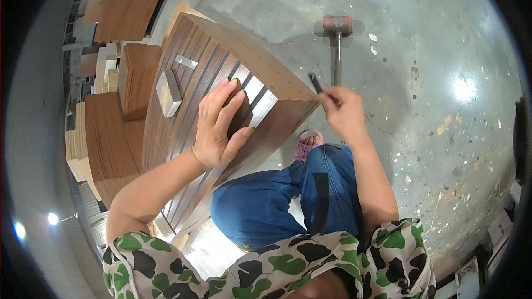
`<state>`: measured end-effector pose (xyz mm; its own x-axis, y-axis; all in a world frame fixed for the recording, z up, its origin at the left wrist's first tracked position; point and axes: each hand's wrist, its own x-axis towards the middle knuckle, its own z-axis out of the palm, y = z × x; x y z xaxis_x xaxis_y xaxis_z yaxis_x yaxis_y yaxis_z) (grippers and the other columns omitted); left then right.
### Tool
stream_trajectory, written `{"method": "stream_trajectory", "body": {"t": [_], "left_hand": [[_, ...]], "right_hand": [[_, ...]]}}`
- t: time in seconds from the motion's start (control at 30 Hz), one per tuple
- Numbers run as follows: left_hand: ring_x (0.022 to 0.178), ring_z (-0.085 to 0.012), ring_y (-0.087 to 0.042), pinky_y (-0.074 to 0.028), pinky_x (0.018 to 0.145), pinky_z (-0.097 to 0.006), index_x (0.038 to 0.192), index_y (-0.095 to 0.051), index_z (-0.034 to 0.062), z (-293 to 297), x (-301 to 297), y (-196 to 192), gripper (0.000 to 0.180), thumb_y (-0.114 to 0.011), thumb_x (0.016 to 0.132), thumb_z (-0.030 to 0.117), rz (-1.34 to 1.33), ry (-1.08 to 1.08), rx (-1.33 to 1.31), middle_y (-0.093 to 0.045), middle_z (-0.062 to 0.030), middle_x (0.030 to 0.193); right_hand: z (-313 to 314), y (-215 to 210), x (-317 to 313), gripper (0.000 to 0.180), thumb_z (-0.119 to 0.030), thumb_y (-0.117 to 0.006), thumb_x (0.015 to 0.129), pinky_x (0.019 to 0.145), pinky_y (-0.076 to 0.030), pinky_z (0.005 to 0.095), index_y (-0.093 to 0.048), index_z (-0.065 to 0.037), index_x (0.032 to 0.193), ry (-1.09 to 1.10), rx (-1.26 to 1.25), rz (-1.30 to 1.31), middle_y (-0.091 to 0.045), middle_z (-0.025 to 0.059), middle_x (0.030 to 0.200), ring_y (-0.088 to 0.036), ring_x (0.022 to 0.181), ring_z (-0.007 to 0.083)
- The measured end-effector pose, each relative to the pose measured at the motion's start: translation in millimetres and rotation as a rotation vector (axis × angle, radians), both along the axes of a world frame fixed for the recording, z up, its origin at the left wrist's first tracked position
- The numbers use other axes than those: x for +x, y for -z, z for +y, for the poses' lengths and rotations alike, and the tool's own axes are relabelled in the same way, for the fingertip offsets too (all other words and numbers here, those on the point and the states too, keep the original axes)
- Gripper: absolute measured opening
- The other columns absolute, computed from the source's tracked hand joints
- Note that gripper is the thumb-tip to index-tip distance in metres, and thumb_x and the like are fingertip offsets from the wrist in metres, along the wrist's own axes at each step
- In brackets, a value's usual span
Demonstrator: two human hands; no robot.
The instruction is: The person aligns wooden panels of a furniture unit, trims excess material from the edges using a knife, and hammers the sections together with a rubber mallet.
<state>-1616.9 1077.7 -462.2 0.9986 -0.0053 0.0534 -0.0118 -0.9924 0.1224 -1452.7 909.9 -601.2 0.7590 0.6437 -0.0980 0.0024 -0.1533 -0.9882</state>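
Note:
A stack of brown wood-grain boards with dark grooves (176, 91) lies at a slant before me. My left hand (221, 124) rests on its glossy top close to the right end, fingers spread and holding nothing. My right hand (343, 112) is closed in a pinch around a slim dark tool (315, 83), just beside the stack's right corner. The tool's tip points up and away; its exact kind cannot be made out, and its lower part is hidden in my fingers. On the boards lie a silvery rectangular block (168, 93) and a short metallic strip (187, 62).
A mallet with a dark reddish head (337, 25) lies on the speckled grey floor (421, 133) beyond my right hand. Stacks of brown boards (111, 133) stand to the left. More panels (130, 3) are at the far left. My bent knees are close below the boards.

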Motion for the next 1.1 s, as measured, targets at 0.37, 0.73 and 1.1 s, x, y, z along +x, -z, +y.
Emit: {"method": "stream_trajectory", "body": {"t": [0.37,0.73,1.1], "left_hand": [[0.127,-0.0416,-0.039,-0.028,0.104,-0.047,0.130,-0.047,-0.0013,2,-6,3,0.056,-0.057,0.083,0.028,-0.057,-0.019,-0.014,-0.040,-0.0230,0.139],[0.132,-0.0410,-0.032,-0.024,0.109,-0.047,0.131,-0.042,-0.0066,2,-9,4,0.054,-0.050,0.088,0.026,0.031,-0.014,-0.014,-0.033,-0.0260,0.142],[0.126,-0.0432,-0.039,-0.029,0.104,-0.049,0.128,-0.047,-0.0037,6,-8,6,0.055,-0.057,0.084,0.028,-0.041,-0.015,-0.033,-0.039,-0.0240,0.138]], "right_hand": [[-7,62,1,0.015,-0.012,-0.068,0.081,0.050,-0.042,0.0234,-0.066,0.003,0.085,0.243,0.158,0.537,-0.063,0.0012,0.066,-0.053,0.055,0.0073],[15,133,-51,0.016,-0.011,-0.066,0.075,0.064,-0.051,0.0360,-0.067,-0.001,0.086,0.031,-0.224,0.160,-0.066,0.0172,0.072,-0.066,0.068,0.0308],[14,52,-47,0.011,-0.009,-0.062,0.077,0.065,-0.050,0.0404,-0.065,0.001,0.082,0.095,-0.073,-0.098,-0.065,0.0175,0.074,-0.064,0.067,0.0333]]}}
